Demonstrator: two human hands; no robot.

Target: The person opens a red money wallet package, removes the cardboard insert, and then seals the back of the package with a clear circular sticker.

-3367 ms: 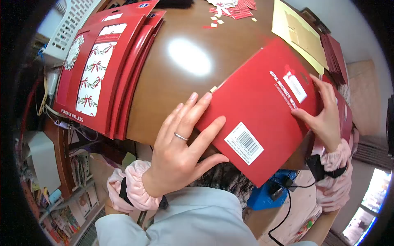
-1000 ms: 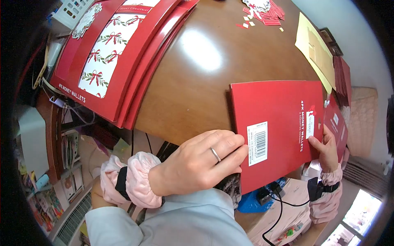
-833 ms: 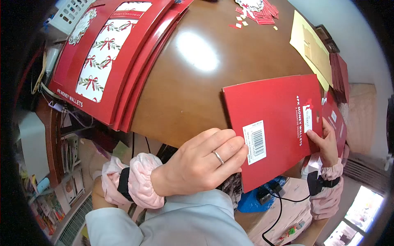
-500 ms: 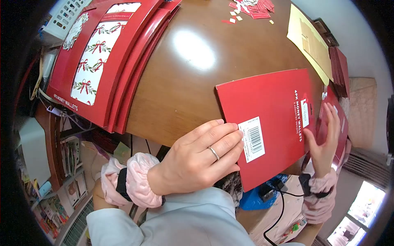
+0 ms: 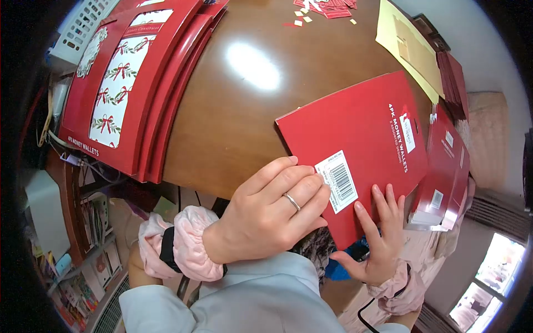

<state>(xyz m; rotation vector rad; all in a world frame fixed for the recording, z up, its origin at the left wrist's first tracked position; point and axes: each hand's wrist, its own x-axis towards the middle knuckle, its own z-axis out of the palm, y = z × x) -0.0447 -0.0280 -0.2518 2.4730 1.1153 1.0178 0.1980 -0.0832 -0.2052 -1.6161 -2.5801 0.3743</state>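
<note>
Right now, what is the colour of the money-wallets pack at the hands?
The money-wallets pack is red with white lettering; see the head view.

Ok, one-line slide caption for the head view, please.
Left hand and right hand at edges of a red money-wallet pack, barcode label facing up, brown table beyond.

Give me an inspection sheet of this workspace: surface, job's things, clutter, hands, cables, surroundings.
Surface: brown table, glossy, reflecting light.
Job's things: red pack, barcode side up, reaching past the table's near edge; stacked packs at left, more packs at right.
Clutter: paper scraps beside red tags, far side.
Hands: left hand at the red pack's near-left edge, grip partly hidden; right hand open, fingers over the red pack.
Cables: black cable below the right hand.
Surroundings: white basket far left, window lower right.
</note>
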